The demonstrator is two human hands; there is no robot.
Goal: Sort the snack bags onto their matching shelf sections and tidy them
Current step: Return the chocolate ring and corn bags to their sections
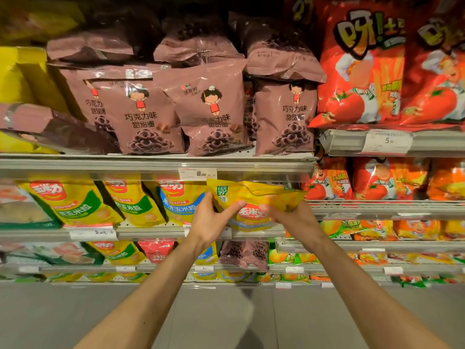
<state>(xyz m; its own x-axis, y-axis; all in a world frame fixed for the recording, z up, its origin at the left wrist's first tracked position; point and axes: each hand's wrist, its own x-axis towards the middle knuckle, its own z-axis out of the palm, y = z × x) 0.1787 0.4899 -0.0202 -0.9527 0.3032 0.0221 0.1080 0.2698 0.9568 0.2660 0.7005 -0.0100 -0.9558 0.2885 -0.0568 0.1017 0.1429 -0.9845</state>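
Observation:
A yellow snack bag with a blue band (254,200) is held in front of the second shelf, under the price rail. My left hand (214,217) grips its left edge, thumb across the front. My right hand (284,212) grips its right side from below. Beside it on that shelf stand yellow bags with a blue band (181,200) and yellow bags with a green band (75,200). On the shelf above stand several mauve chocolate-ring bags (151,114).
Red tomato-snack bags (364,66) fill the right-hand shelves, orange ones (387,180) below them. A mauve bag (50,129) lies tipped over at the far left. Lower shelves hold mixed bags, including two mauve bags (244,253). Grey floor (226,318) lies below.

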